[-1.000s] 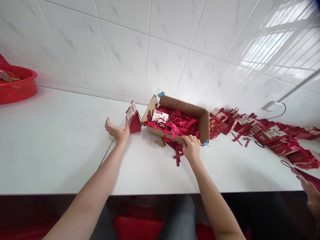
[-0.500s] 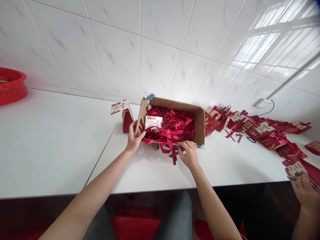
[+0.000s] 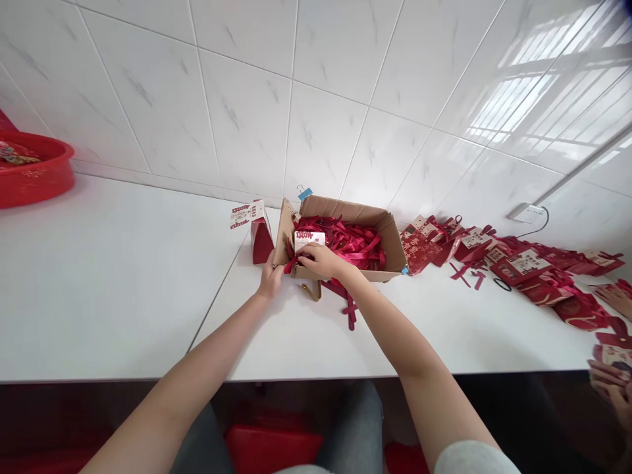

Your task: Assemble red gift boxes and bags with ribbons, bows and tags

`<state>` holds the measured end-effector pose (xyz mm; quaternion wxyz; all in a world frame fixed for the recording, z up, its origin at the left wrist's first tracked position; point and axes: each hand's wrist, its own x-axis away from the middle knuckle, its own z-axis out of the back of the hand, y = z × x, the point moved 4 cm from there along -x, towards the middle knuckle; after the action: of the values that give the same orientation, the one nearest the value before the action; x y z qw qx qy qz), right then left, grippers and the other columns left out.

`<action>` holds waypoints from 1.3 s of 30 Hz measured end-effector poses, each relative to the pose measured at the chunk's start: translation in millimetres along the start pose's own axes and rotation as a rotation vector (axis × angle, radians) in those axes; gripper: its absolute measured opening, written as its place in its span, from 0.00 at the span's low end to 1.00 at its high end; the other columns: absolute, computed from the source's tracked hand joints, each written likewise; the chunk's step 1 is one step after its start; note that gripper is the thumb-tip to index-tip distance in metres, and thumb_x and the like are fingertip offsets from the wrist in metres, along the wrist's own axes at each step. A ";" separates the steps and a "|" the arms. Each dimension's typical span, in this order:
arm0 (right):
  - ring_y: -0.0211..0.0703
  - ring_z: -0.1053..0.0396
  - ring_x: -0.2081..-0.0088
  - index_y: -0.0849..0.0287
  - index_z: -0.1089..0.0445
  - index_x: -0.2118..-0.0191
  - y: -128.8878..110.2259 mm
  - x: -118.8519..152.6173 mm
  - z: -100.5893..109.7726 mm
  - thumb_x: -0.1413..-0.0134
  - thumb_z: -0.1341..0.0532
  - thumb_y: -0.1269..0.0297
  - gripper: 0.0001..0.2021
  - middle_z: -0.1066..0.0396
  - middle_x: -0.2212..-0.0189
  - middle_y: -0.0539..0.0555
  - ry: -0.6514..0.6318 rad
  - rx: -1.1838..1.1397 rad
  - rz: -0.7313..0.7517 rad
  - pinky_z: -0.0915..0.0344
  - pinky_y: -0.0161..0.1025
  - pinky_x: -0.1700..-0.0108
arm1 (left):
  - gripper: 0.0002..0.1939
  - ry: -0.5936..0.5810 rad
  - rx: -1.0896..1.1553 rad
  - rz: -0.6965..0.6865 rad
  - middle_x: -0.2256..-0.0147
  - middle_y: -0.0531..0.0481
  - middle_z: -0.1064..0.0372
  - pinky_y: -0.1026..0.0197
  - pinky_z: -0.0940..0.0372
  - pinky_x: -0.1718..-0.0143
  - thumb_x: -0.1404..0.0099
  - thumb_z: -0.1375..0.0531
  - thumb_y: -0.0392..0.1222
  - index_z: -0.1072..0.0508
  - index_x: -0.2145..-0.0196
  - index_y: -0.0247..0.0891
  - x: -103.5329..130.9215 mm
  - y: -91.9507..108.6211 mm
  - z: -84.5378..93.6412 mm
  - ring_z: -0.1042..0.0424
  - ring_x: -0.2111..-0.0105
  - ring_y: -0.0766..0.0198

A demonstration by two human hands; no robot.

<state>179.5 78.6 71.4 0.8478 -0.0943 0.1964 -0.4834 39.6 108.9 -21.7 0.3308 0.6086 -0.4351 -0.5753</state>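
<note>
A cardboard box (image 3: 348,209) full of loose dark-red ribbons (image 3: 363,243) stands on the white table. My left hand (image 3: 270,280) is closed round the near left corner of the box. Over the left end of the box, my right hand (image 3: 320,260) has its fingers curled down onto a red ribbon by the near edge; its fingertips are partly hidden. Just behind those fingers lies a stack of white printed cards (image 3: 309,239). Red strap pieces (image 3: 350,309) and a tan strap (image 3: 312,291) lie in front of the box.
A red gift box (image 3: 261,240) with a printed card stands left of the cardboard box. Several red gift boxes (image 3: 523,266) line the right side. A red plastic basket (image 3: 37,178) is at far left. A co-worker's hands (image 3: 612,382) show at the right edge.
My right hand has left the near right edge of the box and moved left onto the ribbons beside the cards. My left hand stays at the left corner. The view has shifted slightly.
</note>
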 end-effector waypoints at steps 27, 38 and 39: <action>0.50 0.39 0.44 0.59 0.29 0.53 -12.8 22.5 -5.9 0.40 0.48 0.67 0.13 0.33 0.47 0.60 0.154 0.378 0.220 0.42 0.47 0.42 | 0.26 0.013 0.018 -0.079 0.45 0.40 0.33 0.50 0.42 0.40 0.34 0.46 0.54 0.32 0.44 0.37 16.3 6.6 -13.3 0.36 0.42 0.52; 0.56 0.39 0.49 0.62 0.28 0.54 45.8 37.2 0.7 0.40 0.47 0.68 0.13 0.31 0.54 0.63 -0.050 0.804 -0.051 0.55 0.59 0.40 | 0.23 0.029 -0.018 -0.121 0.50 0.41 0.28 0.51 0.38 0.43 0.33 0.46 0.54 0.29 0.47 0.37 16.6 3.9 -12.3 0.32 0.47 0.52; 0.55 0.38 0.51 0.63 0.29 0.52 42.4 36.5 1.0 0.40 0.50 0.72 0.16 0.30 0.56 0.63 -0.031 0.819 -0.059 0.53 0.57 0.40 | 0.23 0.027 -0.019 -0.120 0.51 0.42 0.28 0.51 0.38 0.43 0.33 0.46 0.54 0.30 0.47 0.38 16.8 2.7 -12.5 0.32 0.47 0.52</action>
<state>229.8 69.2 48.6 0.8039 0.2382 -0.0280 -0.5443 50.8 91.3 -24.7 0.3072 0.6380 -0.3879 -0.5900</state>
